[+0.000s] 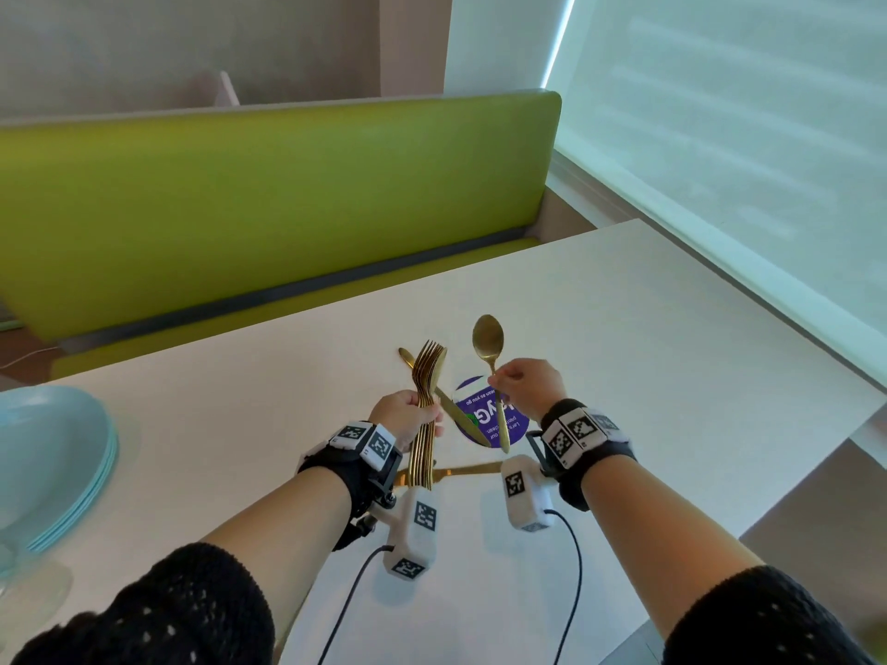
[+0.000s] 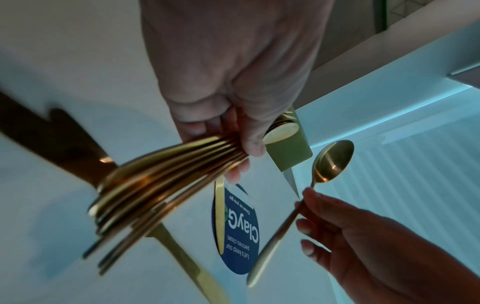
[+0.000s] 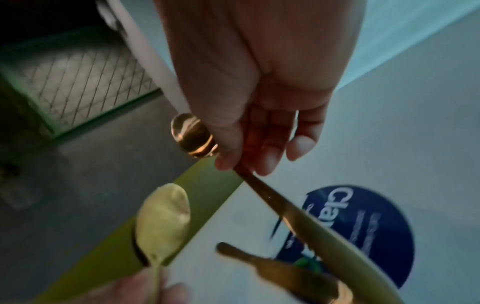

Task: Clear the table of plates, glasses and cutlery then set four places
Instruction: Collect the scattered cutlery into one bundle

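Observation:
My left hand grips a bundle of gold forks and spoons upright above the white table; the left wrist view shows the bundle fanned out under the fingers. Just to its right, my right hand pinches a single gold spoon by the neck, bowl up. The same spoon appears in both wrist views. One gold knife lies on the table across a round blue sticker. A second gold knife lies nearer me.
A stack of pale blue plates sits on the table's left end, with something of clear glass in front of it. A green bench runs along the far side. A window blind is on the right.

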Demonstrator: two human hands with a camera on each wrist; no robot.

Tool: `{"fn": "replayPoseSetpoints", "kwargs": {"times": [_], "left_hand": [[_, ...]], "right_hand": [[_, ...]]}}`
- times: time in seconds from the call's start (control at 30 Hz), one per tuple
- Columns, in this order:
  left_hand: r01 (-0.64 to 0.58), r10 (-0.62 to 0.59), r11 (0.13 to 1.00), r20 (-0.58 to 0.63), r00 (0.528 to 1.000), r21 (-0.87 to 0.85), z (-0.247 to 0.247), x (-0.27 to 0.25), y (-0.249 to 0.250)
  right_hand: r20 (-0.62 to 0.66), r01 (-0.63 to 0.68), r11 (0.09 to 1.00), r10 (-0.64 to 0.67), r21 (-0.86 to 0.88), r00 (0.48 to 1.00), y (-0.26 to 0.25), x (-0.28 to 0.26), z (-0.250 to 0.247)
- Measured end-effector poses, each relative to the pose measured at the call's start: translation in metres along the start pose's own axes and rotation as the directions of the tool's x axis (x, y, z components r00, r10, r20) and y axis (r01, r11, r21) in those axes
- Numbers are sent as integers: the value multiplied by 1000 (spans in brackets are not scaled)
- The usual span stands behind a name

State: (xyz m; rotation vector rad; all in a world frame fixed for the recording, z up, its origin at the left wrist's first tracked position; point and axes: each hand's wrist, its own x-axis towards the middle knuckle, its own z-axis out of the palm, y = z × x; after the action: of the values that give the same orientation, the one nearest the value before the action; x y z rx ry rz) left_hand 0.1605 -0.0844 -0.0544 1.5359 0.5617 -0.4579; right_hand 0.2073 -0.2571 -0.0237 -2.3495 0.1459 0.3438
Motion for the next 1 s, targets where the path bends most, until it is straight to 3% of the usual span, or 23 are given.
{"fn": "replayPoseSetpoints", "kwargs": {"times": [0.13, 0.23, 0.5, 0.67, 1.0], "left_hand": [[-39, 42, 996, 36, 998, -75, -22, -32, -9], [-59, 65, 995, 68, 996, -81, -46, -61, -22], [-89, 86, 996, 109, 990, 27, -130, -146, -82], [-75, 66, 995, 130, 989, 65, -171, -192, -129], [-80, 59, 983, 130, 990, 166, -215, -235, -184]], "right_hand": [[185, -70, 979, 34, 194, 982, -26, -46, 29], [258, -100, 967, 37, 234, 965, -41, -88, 59], [299, -111, 961, 32, 252, 954, -78, -202, 137], [263, -131, 940, 46, 316, 964, -83, -263, 181], [372, -163, 976, 99, 145, 923, -101, -317, 223]]}}
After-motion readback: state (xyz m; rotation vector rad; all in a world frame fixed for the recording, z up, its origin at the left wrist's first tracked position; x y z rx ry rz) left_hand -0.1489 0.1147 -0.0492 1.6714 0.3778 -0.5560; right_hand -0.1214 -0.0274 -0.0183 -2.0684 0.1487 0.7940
